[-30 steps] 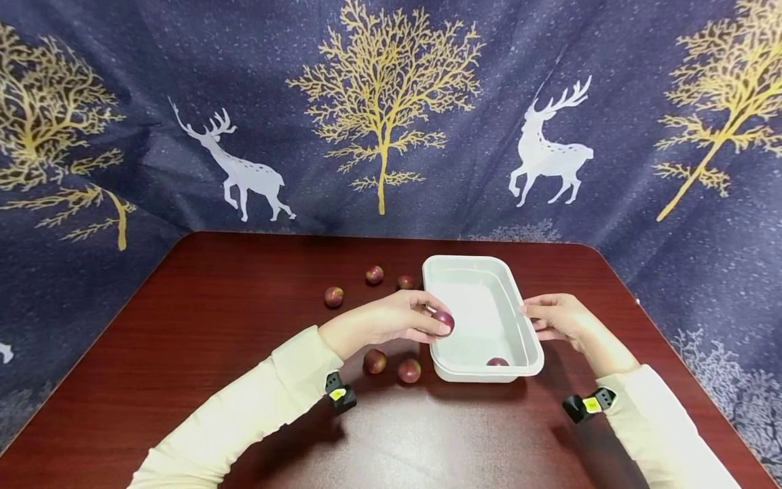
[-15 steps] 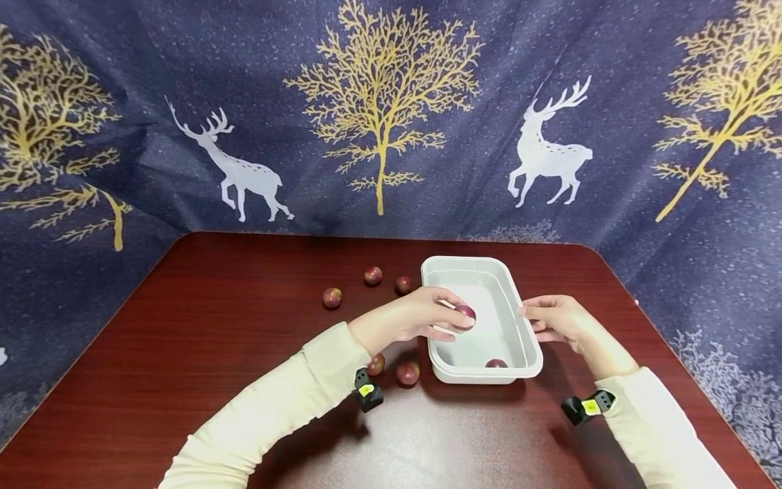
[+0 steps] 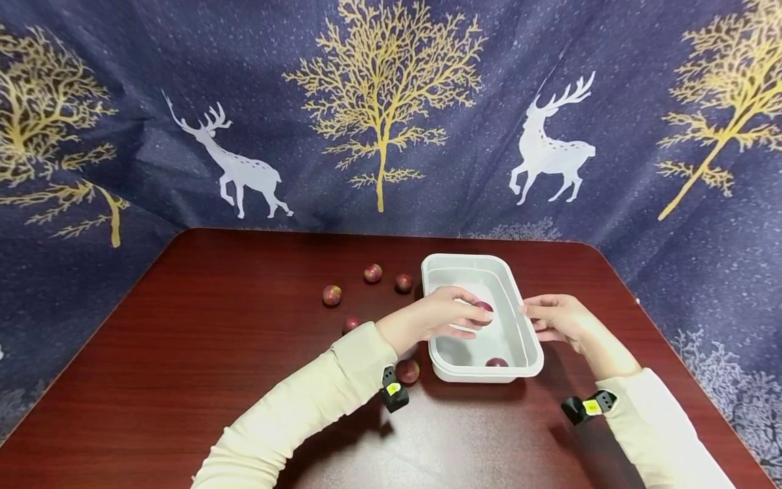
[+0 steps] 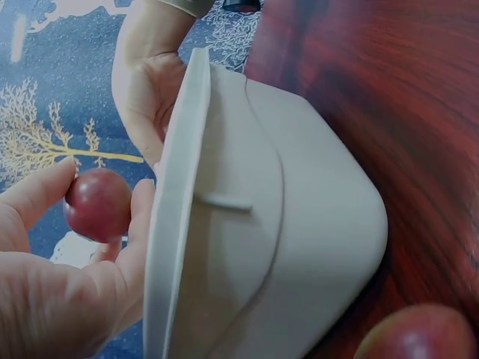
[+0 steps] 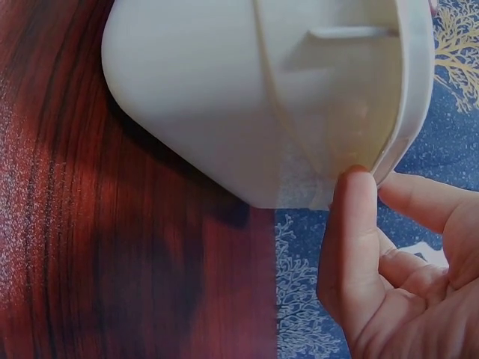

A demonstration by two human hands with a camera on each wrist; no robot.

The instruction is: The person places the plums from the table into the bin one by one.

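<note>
The fruit (image 3: 485, 307) in hand is small, round and smooth, dark red with a purplish cast, and it sits pinched between the thumb and fingers of the left hand (image 3: 441, 317), held over the inside of the white tray (image 3: 527, 337), above its floor and near the middle. Counting from the left on the table (image 3: 183, 353), there are five loose fruits: one at the far left (image 3: 332, 295), one just beyond the left sleeve (image 3: 351, 324), one farther back (image 3: 373, 273), one close to the tray's back left corner (image 3: 403, 282), and one by the tray's near left corner (image 3: 408, 371). Inside the tray lies one more (image 3: 496, 363), against the near wall, so seven fruits in all with the held one. There is one tray, rectangular with rounded corners and a raised rim. The right hand (image 3: 559, 318) rests against the tray's right rim, fingers loosely curled, thumb pressed to the outer edge. Bare wood lies wide to the left and in front of the tray; the right table edge is nearer.
</note>
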